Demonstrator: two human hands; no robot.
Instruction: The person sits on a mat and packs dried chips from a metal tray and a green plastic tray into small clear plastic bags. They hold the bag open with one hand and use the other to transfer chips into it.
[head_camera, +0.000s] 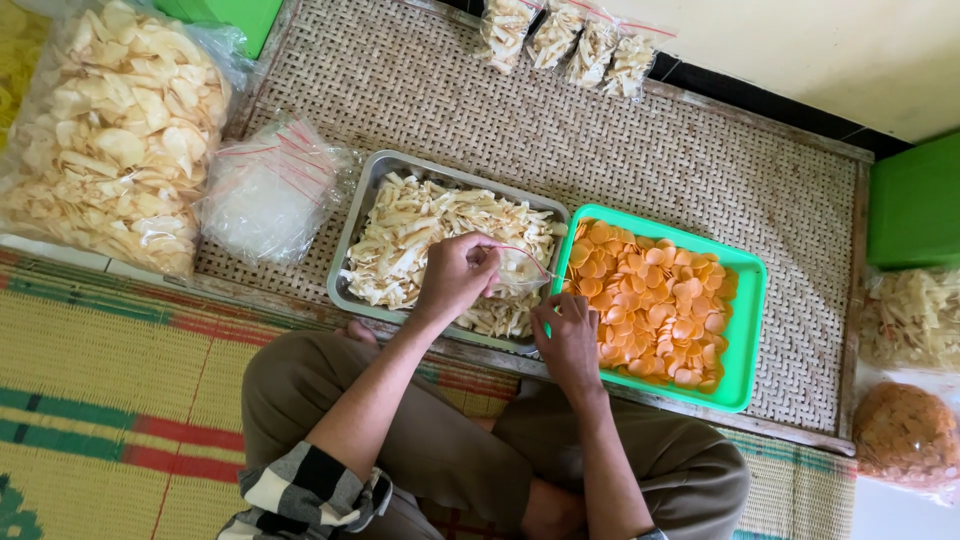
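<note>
Four small clear packets (565, 38) of pale chips are lined at the mat's (700, 160) far edge. A small clear bag (518, 268) with a red strip, part-filled with pale chips, is held over the metal tray (352, 228) beside the green tray (748, 330); left hand (455, 277) fingers pinch its rim, right hand (568, 338) fingers grip below.

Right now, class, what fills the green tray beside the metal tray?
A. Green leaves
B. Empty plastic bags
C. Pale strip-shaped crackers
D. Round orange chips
D: the green tray is heaped with round orange chips, while the pale strips lie in the metal tray.

Checked sleeve (305, 490), olive-brown trousers (470, 450)
</note>
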